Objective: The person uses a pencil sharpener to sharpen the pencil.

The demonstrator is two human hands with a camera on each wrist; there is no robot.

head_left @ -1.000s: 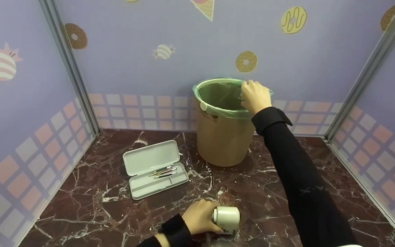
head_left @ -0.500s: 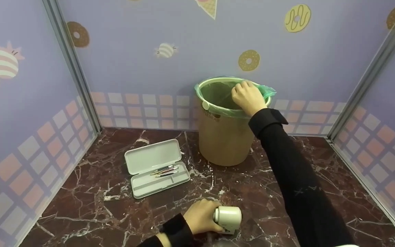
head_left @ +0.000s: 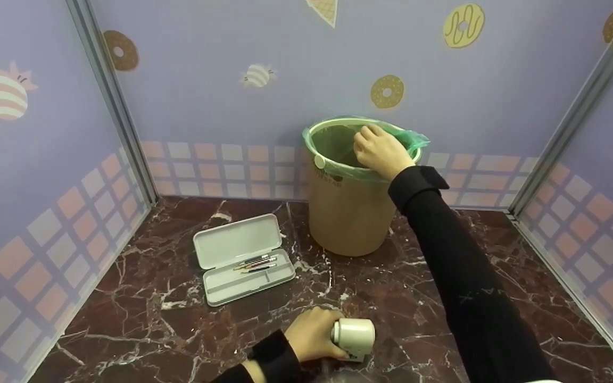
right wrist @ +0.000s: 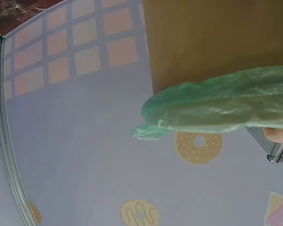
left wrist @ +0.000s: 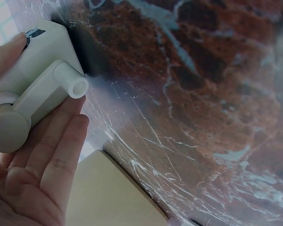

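My left hand (head_left: 314,335) holds a white crank-handled pencil sharpener (head_left: 355,334) down on the marble-patterned surface, near the front. In the left wrist view the sharpener's crank (left wrist: 45,89) faces the camera, with fingers alongside the body. My right hand (head_left: 381,151) is over the mouth of the tan waste bin (head_left: 351,218), within its rim. Its fingers pinch a clear plastic box (right wrist: 278,151), which looks like a shavings drawer. Only a corner of this box shows in the right wrist view; the bin and its green liner (right wrist: 217,106) hide the rest.
An open white pencil case (head_left: 237,244) with several pencils (head_left: 256,264) lies left of the bin. Patterned panels (head_left: 205,106) enclose the surface at the back and both sides. Loose green liner (head_left: 415,141) sticks out past the bin's right rim.
My right hand has moved left from the bin's right rim to over its opening, and the green liner flap there has come into view. The left hand keeps its hold on the pencil sharpener.
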